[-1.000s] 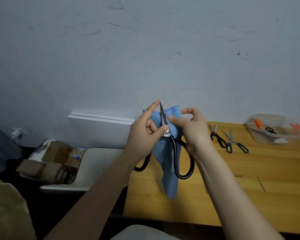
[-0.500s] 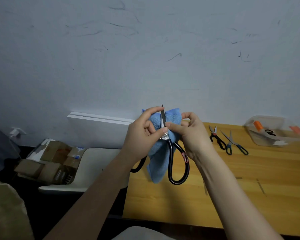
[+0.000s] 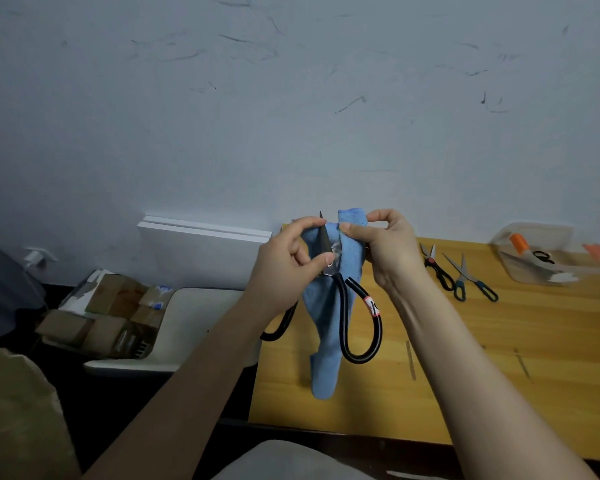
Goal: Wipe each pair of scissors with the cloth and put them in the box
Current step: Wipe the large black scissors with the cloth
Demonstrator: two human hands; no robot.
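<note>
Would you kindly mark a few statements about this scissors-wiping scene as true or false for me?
1. The left hand pinches the big scissors while the right hand pinches the cloth. True.
2. The big scissors' tip points down. False: it points up and the handles hang down.
3. Two smaller pairs lie on the table. True.
4. The box stands at the table's left end. False: it stands at the far right.
</note>
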